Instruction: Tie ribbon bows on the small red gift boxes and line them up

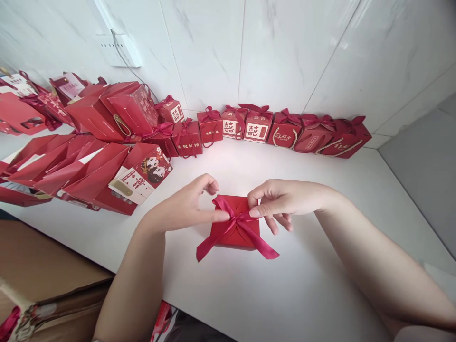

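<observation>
A small red gift box sits on the white table in front of me, with a magenta ribbon tied in a bow over its folded top. Two ribbon tails spread toward me, past the box's near edge. My left hand is at the box's left side; its thumb touches the bow near the knot, while its fingers curl above, apart from the thumb. From the right, my right hand closes thumb and forefinger on the right side of the bow. Its other fingers hang loosely beside the box.
Along the tiled wall stands a row of small red boxes with bows. Larger red gift boxes crowd the table's left. A cable runs from a wall socket. Below the table's left edge is a cardboard box.
</observation>
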{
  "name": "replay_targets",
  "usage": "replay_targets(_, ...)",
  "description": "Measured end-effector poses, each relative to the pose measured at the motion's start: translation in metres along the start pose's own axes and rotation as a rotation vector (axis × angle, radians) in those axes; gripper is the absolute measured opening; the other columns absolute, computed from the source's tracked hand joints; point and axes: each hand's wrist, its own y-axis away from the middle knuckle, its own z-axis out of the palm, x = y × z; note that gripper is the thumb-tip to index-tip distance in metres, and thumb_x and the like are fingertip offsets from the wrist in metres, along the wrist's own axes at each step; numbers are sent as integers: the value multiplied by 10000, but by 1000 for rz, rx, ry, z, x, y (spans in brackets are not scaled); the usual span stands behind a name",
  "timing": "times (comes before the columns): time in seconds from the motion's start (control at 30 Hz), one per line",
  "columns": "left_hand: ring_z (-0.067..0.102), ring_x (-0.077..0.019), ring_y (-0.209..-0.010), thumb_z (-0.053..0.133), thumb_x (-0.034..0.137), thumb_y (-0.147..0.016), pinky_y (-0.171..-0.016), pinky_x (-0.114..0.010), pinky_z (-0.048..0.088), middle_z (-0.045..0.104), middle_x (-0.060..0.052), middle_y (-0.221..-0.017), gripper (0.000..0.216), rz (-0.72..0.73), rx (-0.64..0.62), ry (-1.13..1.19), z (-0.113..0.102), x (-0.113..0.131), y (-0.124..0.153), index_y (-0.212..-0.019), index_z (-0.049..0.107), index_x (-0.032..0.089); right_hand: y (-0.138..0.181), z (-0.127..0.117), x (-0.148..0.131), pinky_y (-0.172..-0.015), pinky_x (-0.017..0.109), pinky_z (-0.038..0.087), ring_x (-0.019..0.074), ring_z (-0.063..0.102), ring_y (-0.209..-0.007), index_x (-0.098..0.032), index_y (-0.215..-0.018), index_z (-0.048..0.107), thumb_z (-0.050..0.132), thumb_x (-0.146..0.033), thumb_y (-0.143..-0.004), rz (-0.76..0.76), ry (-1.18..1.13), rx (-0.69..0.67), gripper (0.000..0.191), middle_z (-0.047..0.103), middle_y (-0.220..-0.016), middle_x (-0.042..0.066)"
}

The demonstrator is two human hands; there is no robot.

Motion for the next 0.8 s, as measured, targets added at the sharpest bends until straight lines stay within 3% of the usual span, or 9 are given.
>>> replay_targets(0.07, 589, -188, -785, 579, 557, -826, -640, -270, 438, 635, -29, -840, 348, -53, -12, -48, -3, -4, 4, -829, 625, 212, 1, -1, 0, -445, 199, 449, 105, 577, -434, -169, -780, 530, 668, -546, -817, -12, 4, 1, 404, 687, -645, 23)
replay_targets(0.13, 499, -135, -575, 540, 551, -852, -531, -262, 355, 561, -15, -623, 430, -71, -171, -47, -6, -7, 7, -641, 617, 184, 2, -2, 1, -448, 201, 453, 108, 583, -434, -164, -786, 549, 650, -540, -837, -18, 17, -6, 393, 694, -656, 29)
replay_targets(0.23, 373, -94, -460, 586, 566, -822, -467, -270, 263, 467, -1, -500, 505, -78, -434, 17, -8, -7, 7, -521, 589, 160, 1, -4, 6, -461, 206, 462, 111, 597, -451, -154, -825, 606, 645, -540, -845, -15, 49, -48, 389, 704, -679, 37)
replay_targets(0.3, 376, -92, -466, 617, 564, -808, -466, -269, 266, 497, 1, -506, 483, -63, -541, 52, -8, -5, 4, -546, 639, 158, -1, -4, 9, -464, 207, 464, 115, 606, -464, -150, -838, 628, 651, -527, -847, -25, 66, -82, 378, 711, -699, 45)
replay_targets(0.43, 567, -123, -636, 660, 456, -824, -600, -232, 402, 689, -21, -706, 314, 53, -636, 123, -9, -2, -1, -708, 736, 174, -2, -5, 10, -462, 207, 457, 119, 613, -461, -153, -849, 614, 621, -490, -883, -60, 53, -88, 338, 716, -704, 48)
replay_targets(0.57, 608, -127, -702, 689, 381, -819, -699, -220, 444, 710, -20, -758, 231, 142, -621, 158, -9, -5, -7, -721, 708, 173, -2, -8, 11, -487, 200, 449, 121, 640, -509, -150, -784, 594, 613, -495, -894, -132, 33, -61, 362, 722, -726, 52)
replay_targets(0.8, 631, -142, -742, 688, 364, -826, -711, -230, 452, 723, -26, -801, 211, 174, -641, 177, -3, -9, -13, -721, 693, 181, -9, -14, 20, -523, 199, 464, 120, 644, -556, -147, -720, 590, 649, -423, -887, -210, 21, -23, 329, 705, -678, 33)
